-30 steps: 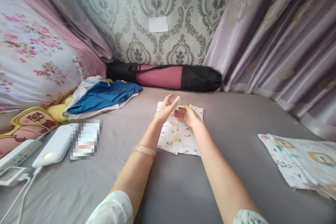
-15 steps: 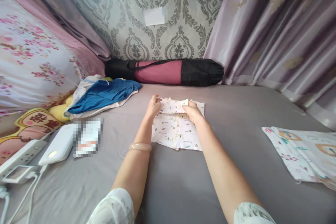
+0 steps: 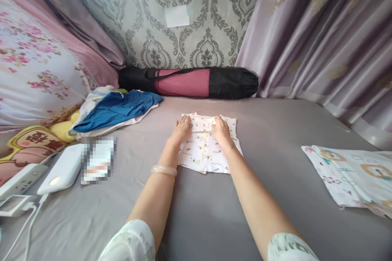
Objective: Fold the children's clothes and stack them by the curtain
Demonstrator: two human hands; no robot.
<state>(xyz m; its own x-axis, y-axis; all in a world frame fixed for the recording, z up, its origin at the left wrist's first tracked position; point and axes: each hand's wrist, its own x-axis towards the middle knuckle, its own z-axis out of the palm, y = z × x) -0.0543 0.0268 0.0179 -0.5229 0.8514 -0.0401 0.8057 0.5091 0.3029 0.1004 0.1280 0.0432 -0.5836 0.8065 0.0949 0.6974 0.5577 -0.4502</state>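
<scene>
A small white printed baby garment [image 3: 206,153] lies folded on the grey bed sheet [image 3: 208,212] in the middle of the view. My left hand [image 3: 181,127] rests flat on its upper left part, fingers stretched out. My right hand [image 3: 221,129] lies flat on its upper right part, fingers extended over the folded-down top edge. A pale bangle [image 3: 163,169] sits on my left wrist. Neither hand grips anything.
A rolled pink mat in a black bag [image 3: 190,82] lies along the wall. Blue and white clothes [image 3: 118,108] are piled at the left, by a floral pillow [image 3: 33,73]. A white power bank [image 3: 59,169] and power strip [image 3: 16,177] sit front left. Printed cloth [image 3: 352,175] lies at right.
My hands, raised above the garment a second ago, came down, folded its top edge towards me and now press flat on it.
</scene>
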